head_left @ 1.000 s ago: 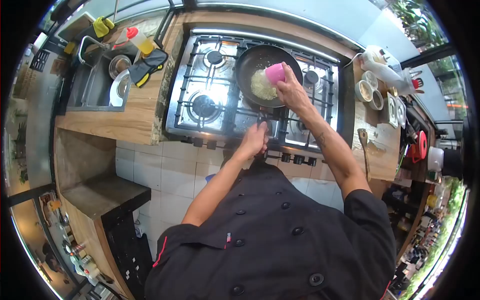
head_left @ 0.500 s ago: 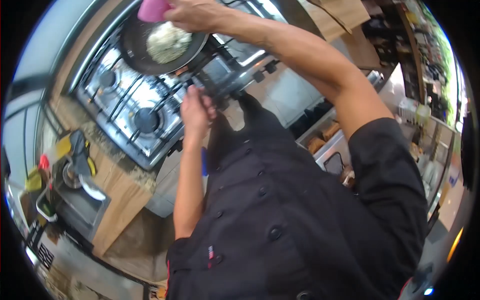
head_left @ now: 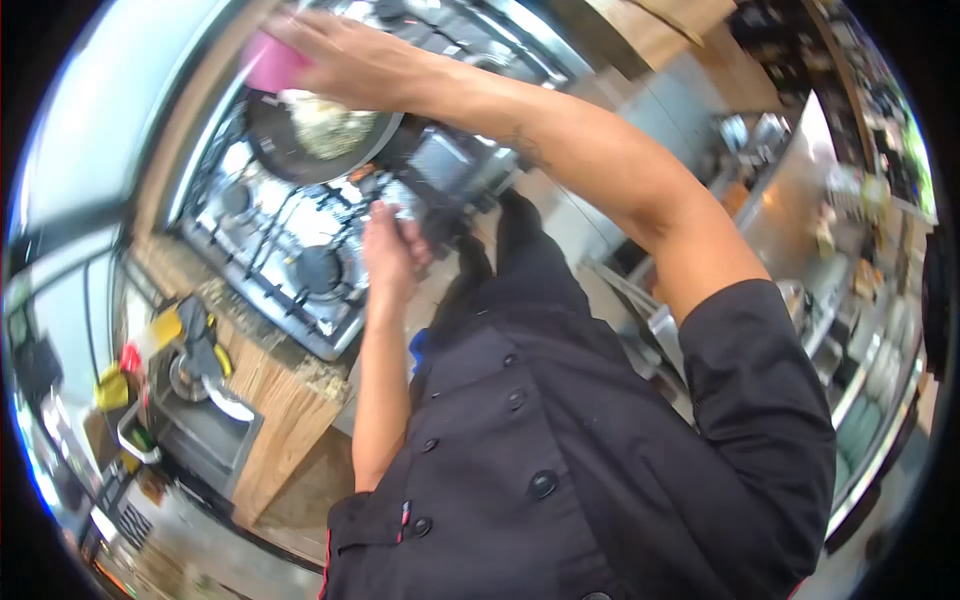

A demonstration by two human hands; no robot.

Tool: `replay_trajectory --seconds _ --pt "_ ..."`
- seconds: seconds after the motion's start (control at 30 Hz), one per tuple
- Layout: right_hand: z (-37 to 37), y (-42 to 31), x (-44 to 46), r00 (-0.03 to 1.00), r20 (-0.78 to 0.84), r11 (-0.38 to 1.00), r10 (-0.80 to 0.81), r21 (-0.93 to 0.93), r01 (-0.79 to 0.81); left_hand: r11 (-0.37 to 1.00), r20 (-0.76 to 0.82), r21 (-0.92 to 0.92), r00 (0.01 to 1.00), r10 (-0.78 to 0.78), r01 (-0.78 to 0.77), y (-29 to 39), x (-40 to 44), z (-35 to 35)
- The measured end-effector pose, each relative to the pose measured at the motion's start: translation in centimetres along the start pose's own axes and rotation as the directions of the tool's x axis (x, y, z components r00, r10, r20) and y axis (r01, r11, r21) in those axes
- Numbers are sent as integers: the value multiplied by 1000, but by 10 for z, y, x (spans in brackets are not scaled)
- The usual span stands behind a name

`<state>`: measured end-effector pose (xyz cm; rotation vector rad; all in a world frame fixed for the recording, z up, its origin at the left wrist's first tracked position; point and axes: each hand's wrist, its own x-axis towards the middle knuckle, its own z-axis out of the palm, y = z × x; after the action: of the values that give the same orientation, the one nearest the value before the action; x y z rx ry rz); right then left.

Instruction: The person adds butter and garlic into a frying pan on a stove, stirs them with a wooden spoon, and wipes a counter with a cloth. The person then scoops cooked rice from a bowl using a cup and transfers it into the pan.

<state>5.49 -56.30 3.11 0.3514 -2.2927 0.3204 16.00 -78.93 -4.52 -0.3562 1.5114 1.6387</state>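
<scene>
My right hand (head_left: 335,60) is wrapped round a pink cup (head_left: 275,65), held over the far side of a dark frying pan (head_left: 270,140) on the gas stove (head_left: 215,215). Pale chopped food (head_left: 330,128) lies in the pan, some of it white. Near the pan's handle side my left hand (head_left: 392,240) has its fingers curled; the handle itself is hard to make out in the blur.
A sink (head_left: 205,430) lies at the lower left, beside a wooden counter (head_left: 285,410). On its edge are dark gloves (head_left: 203,340) and a yellow bottle with a red cap (head_left: 160,333). Metal shelving with dishes stands at the right.
The view has turned, so the stove now lies at the upper left. The pink cup stays in my right hand over the pan, with more white food visible there than a second ago.
</scene>
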Motion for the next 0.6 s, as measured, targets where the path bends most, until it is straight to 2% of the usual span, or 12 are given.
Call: replay_trajectory --seconds 0.03,0.07,0.1,0.17,0.23,0.27,0.37,0.4,0.43,0.47,0.5,0.6 --pt "17 10 -21 953 268 985 -139 -66 162 999 12 38 1000 21 -21 -2 3 -4" --pt "17 7 -30 866 492 991 -91 -38 126 999 8 42 1000 20 -20 -3 4 -3" --pt "29 11 -32 910 414 994 -8 104 -39 998 -4 55 1000 21 -21 3 -2 1" --pt "22 14 -14 931 360 998 -56 47 42 994 15 51 995 100 -100 4 -3 2" --pt "13 11 9 955 277 994 -107 45 99 993 27 110 999 42 -45 14 -8 1" --pt "0 3 27 960 259 994 -106 57 94 992 57 103 996 66 -71 13 -9 -1" --pt "-8 -18 39 990 119 996 -79 40 75 991 111 -31 985 130 -127 0 3 -4" --pt "28 7 6 954 276 988 -114 128 81 992 98 18 988 119 -122 2 -3 -2" --pt "31 10 -14 872 469 990 -139 88 111 990 87 77 990 109 -115 8 -7 -3" --pt "28 7 -18 889 452 992 -76 128 20 990 70 99 993 91 -98 15 -12 -3" --pt "18 -1 -9 882 470 980 32 157 -119 991 73 28 989 129 -131 11 -8 -5" --pt "-2 -13 17 904 426 984 40 142 -110 994 62 -37 992 109 -107 5 -11 -11"
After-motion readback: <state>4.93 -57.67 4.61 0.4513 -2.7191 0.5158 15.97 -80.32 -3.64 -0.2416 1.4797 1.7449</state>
